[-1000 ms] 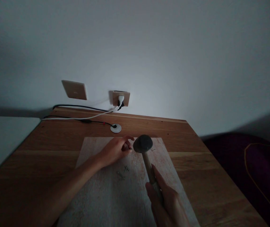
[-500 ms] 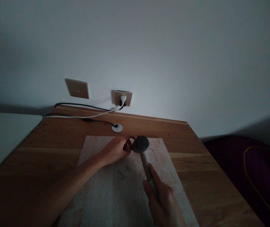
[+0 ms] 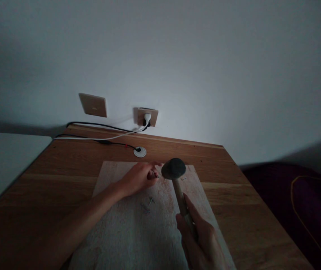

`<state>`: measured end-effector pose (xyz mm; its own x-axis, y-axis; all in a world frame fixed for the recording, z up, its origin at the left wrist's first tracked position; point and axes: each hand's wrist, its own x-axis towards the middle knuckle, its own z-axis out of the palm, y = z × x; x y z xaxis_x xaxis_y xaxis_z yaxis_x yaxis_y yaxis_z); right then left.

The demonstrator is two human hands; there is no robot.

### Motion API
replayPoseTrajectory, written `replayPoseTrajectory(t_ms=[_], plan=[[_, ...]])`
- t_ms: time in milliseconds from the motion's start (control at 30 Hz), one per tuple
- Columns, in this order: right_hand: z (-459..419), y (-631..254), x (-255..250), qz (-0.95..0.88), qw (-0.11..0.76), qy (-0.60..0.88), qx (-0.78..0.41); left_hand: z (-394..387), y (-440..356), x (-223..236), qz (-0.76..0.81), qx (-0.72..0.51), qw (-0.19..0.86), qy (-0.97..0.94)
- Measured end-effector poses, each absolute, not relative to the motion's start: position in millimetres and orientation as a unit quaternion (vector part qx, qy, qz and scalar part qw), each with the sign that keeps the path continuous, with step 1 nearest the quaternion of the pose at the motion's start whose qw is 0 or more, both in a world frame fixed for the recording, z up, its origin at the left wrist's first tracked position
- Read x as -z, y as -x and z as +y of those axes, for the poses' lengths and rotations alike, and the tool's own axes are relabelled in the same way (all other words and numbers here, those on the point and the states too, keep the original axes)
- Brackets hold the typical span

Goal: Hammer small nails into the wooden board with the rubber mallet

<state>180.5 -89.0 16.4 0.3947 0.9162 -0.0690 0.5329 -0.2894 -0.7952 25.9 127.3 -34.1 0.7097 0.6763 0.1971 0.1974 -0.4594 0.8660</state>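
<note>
My right hand [image 3: 201,240] is closed round the wooden handle of a mallet [image 3: 174,168] with a dark, rounded head. The mallet's head hangs over the far part of a worn, whitish board [image 3: 115,232]. Just left of that head, my left hand [image 3: 142,178] rests low over the board, thumb and fingers pinched on what looks like a small nail [image 3: 158,176], mostly hidden. A few loose nails [image 3: 151,201] lie on the board nearer me, below the left hand. Another small metal piece [image 3: 183,179] shows right of the mallet's head.
The board lies on a brown wooden desk [image 3: 227,213] against a white wall. Behind it are a cable grommet [image 3: 139,152], black and white cables [image 3: 98,138], and a wall socket [image 3: 152,118] with plugs in it. Dark purple fabric [image 3: 272,191] is at the right.
The mallet has shifted a little to the right, away from my left fingers, and its head has tilted. My left hand stays almost where it was.
</note>
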Motion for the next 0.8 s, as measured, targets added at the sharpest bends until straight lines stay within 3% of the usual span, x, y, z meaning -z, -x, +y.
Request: replayPoseTrajectory(t_ms=[400,567,800], plan=[[-82.2,-176.5,6.4,-0.508,0.367,0.733,-0.264,125.0,-24.6,27.9,0.281,-0.266,0.406,-0.828],[-86.4,-175.5,3.1,-0.467,0.328,0.766,-0.297,125.5,-24.9,28.2,0.283,-0.264,0.42,-0.821],[-89.2,-174.6,-17.8,-0.448,0.39,0.758,-0.269,127.9,-25.9,34.8,0.27,-0.268,0.445,-0.811]])
